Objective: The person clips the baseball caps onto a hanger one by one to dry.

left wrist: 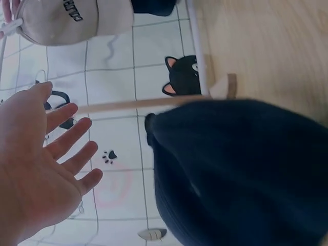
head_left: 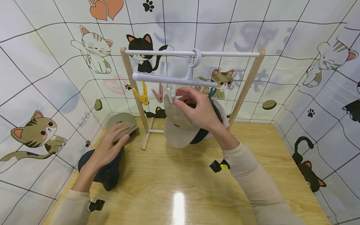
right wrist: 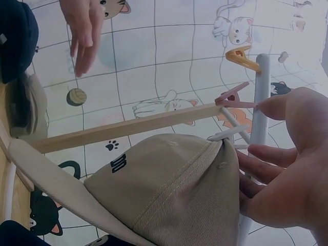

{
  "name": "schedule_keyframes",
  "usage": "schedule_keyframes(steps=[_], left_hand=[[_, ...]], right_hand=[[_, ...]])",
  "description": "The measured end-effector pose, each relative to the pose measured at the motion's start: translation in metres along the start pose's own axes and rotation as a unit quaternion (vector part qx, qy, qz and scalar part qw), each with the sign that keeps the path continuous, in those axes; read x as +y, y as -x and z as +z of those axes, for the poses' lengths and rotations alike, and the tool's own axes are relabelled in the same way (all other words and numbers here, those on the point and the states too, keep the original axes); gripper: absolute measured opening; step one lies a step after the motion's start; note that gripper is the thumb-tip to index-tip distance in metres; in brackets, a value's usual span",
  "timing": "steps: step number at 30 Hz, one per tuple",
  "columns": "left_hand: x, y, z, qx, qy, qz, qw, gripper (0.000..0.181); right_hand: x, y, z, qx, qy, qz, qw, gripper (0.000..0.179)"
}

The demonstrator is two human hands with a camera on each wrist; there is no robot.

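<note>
A beige cap (head_left: 180, 118) hangs by its crown from a white clip (head_left: 172, 94) on the hanger (head_left: 174, 79). My right hand (head_left: 201, 109) is right at that clip, thumb and fingers apart around it; in the right wrist view the thumb tip overlaps the hanger bar and the other fingers lie behind the cap's crown. My left hand (head_left: 108, 148), fingers extended, is over a dark navy cap (head_left: 108, 170) and an olive-beige cap (head_left: 121, 122) on the left. In the left wrist view its palm (left wrist: 36, 164) shows nothing held, with the navy cap beside it.
The hanger hooks over the white rail (head_left: 225, 54) of a wooden-legged rack (head_left: 247, 84) on the table (head_left: 157, 181). A yellow clip (head_left: 144, 95) and a pink clip (head_left: 159, 93) hang left of the white one. Behind the beige cap are a dark cap (head_left: 200, 137) and paler fabric.
</note>
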State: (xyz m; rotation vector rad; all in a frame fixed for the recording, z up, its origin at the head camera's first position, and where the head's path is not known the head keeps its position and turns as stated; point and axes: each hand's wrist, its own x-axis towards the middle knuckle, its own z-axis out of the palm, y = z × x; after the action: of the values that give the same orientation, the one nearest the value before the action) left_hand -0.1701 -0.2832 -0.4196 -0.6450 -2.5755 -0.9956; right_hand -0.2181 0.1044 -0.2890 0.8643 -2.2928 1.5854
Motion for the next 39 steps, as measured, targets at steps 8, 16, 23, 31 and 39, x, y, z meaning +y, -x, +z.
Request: schedule_keyframes(steps=[8, 16, 23, 31, 39], left_hand=[[-0.016, 0.019, -0.005, -0.025, -0.025, -0.011, 0.9993, 0.046], [-0.025, 0.029, -0.007, -0.056, -0.039, -0.017, 0.9975, 0.042], [-0.030, 0.034, -0.010, -0.096, -0.051, -0.024, 0.9937, 0.040], [-0.037, 0.039, -0.007, -0.122, -0.068, 0.009, 0.9901, 0.042], [-0.041, 0.039, -0.002, -0.136, -0.077, 0.032, 0.9872, 0.049]], right_hand=[[-0.003, 0.004, 0.000, 0.008, 0.002, -0.007, 0.9999, 0.047], [-0.004, 0.006, 0.001, 0.014, 0.001, -0.014, 0.9998, 0.048], [-0.005, 0.009, 0.001, 0.028, 0.002, -0.021, 0.9994, 0.045], [-0.009, 0.012, 0.006, 0.042, 0.011, -0.047, 0.9980, 0.046], [-0.011, 0.010, 0.014, 0.045, -0.002, -0.066, 0.9968, 0.048]])
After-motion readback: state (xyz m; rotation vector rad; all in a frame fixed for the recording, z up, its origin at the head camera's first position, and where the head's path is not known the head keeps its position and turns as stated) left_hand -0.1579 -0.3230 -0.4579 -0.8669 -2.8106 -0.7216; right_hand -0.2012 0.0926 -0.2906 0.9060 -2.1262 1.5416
